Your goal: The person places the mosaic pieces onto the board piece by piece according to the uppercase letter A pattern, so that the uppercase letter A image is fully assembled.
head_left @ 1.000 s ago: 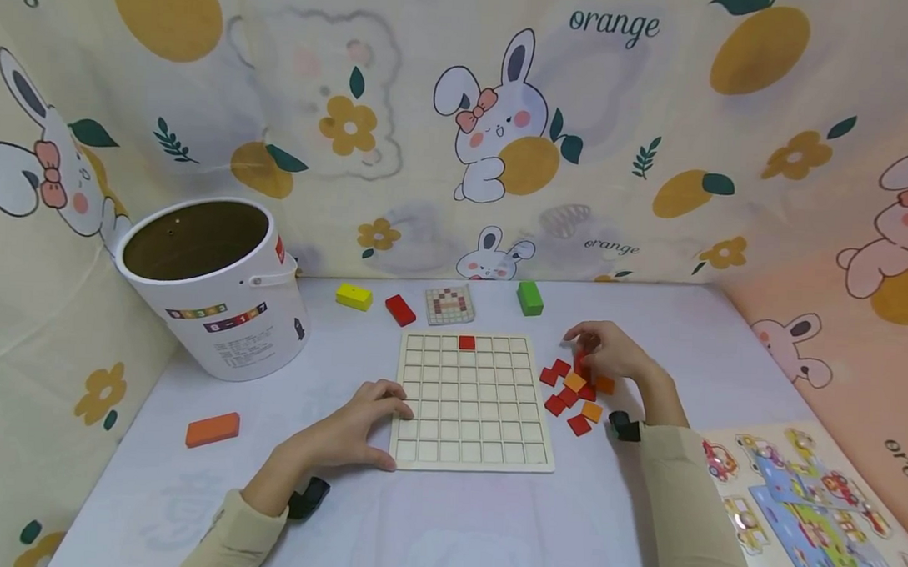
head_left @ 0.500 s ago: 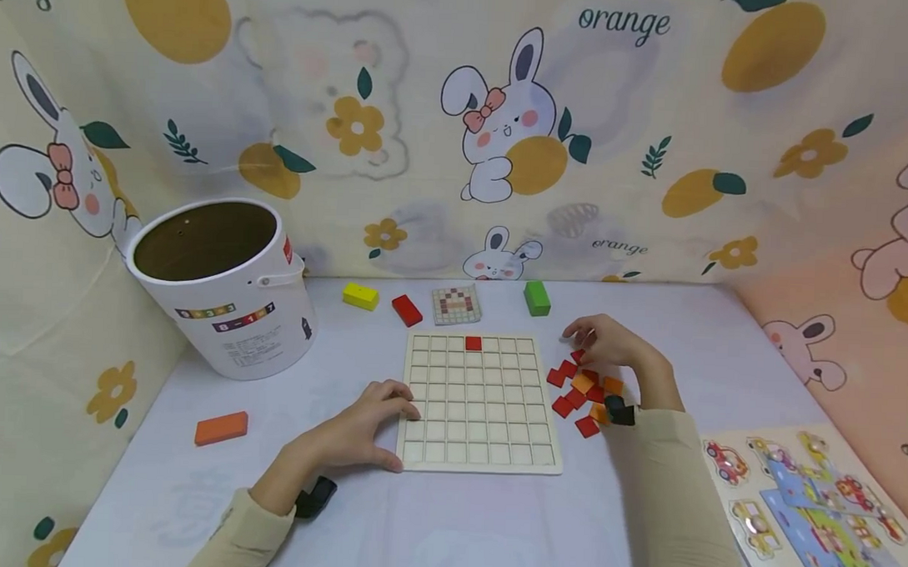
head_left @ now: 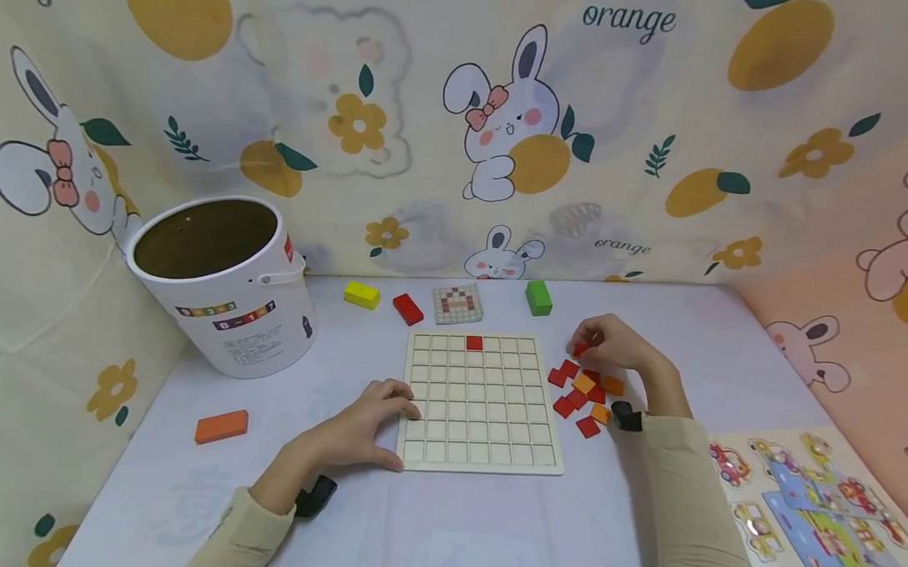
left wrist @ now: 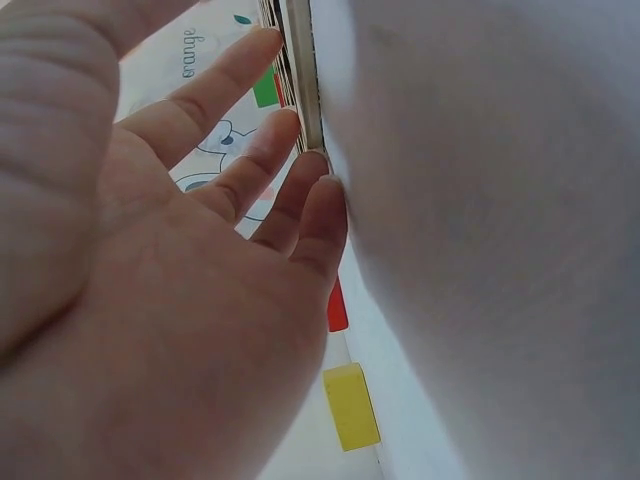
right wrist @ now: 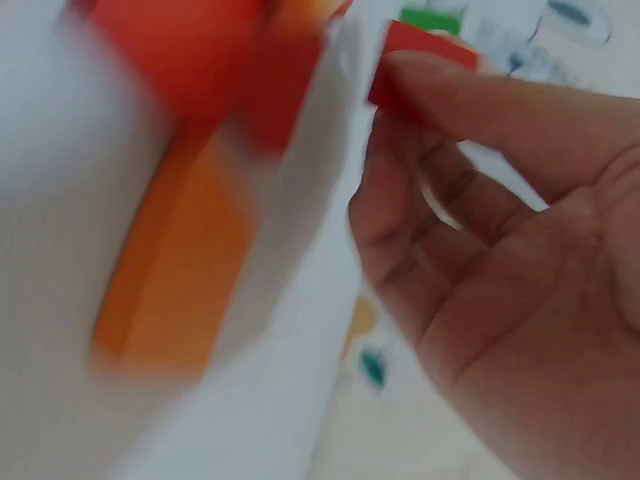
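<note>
A pale grid board (head_left: 477, 393) lies flat, with one red square tile (head_left: 474, 343) in its top row. At its left edge my left hand (head_left: 359, 426) rests with fingertips and thumb touching the rim; in the left wrist view the fingers (left wrist: 240, 85) look fairly straight against the side. Thumb and fingertips of my right hand (head_left: 615, 346) pinch another red tile (right wrist: 425, 65), seen in the right wrist view lifted clear of the cloth. Just below that hand lies a loose pile of red tiles (head_left: 564, 406) and orange tiles (head_left: 614, 386).
A white bucket (head_left: 224, 309) stands at the back left. Behind the board sit a yellow block (head_left: 362, 294), a red block (head_left: 408, 309), a pattern card (head_left: 457, 304) and a green block (head_left: 539, 298). An orange block (head_left: 221, 426) lies left; picture puzzle boards (head_left: 814, 513) lie right.
My right hand has picked a red tile from the pile and holds it slightly above. The left hand stays at the board's edge. The head view has shifted slightly.
</note>
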Action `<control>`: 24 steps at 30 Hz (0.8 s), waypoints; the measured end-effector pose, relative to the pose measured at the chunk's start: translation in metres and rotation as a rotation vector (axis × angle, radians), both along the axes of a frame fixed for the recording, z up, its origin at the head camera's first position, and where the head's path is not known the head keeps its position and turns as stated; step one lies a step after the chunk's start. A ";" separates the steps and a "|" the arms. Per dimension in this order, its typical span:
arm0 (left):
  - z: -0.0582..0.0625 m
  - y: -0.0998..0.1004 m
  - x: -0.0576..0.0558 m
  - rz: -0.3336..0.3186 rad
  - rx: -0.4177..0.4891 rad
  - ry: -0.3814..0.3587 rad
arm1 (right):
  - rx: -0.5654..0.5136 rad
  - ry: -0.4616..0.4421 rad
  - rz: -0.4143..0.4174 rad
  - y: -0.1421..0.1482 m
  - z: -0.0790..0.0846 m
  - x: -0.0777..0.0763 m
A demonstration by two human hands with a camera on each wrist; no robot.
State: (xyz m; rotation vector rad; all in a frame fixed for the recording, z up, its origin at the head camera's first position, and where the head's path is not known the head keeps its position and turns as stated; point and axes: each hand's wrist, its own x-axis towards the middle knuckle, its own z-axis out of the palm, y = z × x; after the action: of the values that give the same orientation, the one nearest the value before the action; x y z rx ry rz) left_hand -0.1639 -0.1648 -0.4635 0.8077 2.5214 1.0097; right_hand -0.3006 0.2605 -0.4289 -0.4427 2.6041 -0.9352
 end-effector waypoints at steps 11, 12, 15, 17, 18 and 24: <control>0.002 0.001 0.001 0.010 -0.004 -0.008 | -0.280 0.006 0.281 -0.118 0.004 -0.007; 0.002 0.001 0.001 0.010 -0.004 -0.008 | -0.294 0.002 0.298 -0.127 0.002 -0.008; 0.003 0.001 0.001 0.008 0.003 -0.013 | -0.304 -0.011 0.305 -0.149 -0.002 -0.010; 0.003 0.001 0.001 0.005 0.006 -0.015 | -0.291 -0.016 0.294 -0.158 -0.004 -0.011; 0.003 0.001 0.001 0.004 0.009 -0.017 | -0.278 -0.016 0.285 -0.162 -0.005 -0.010; 0.004 0.001 0.002 0.001 0.006 -0.008 | -0.221 -0.008 0.263 -0.172 -0.008 -0.008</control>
State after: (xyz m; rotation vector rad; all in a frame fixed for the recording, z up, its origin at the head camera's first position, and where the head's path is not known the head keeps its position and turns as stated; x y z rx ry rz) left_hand -0.1622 -0.1640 -0.4599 0.8023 2.5137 1.0199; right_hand -0.3089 0.0886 -0.4367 -0.8140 2.3679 -1.1296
